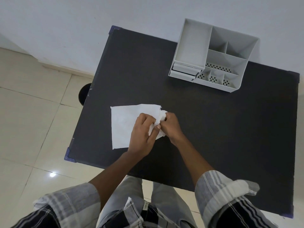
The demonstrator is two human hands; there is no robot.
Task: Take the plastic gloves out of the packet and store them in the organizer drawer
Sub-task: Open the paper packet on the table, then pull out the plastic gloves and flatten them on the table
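Nearest the camera: rolled-up checked sleeves (218, 186) and bare forearms reaching forward over the near edge of a dark bench (213, 129).

Further in, at the bench's middle-left: left hand (142, 134) and right hand (171, 125) pressed close together over a flat white packet (122, 125). Left-hand fingers (146, 120) curled shut, pinching a crumpled bit of thin white plastic (160, 118) at the packet's right edge; thumb laid across it. Right-hand fingers closed around the same crumpled bit from the other side. Impossible to tell whether that bit is a glove or the packet's own torn mouth. Rest of the packet lying flat on the bench, stretching left and back from the hands.

Well beyond, at the far right corner of the bench: a white organizer (213, 55), apart from the hands, with open compartments on top, perforated floors in the front ones, and two small drawers (185, 72) stacked at its front left, the lower one jutting out slightly.

Off the left edge: pale floor tiles (32, 120).
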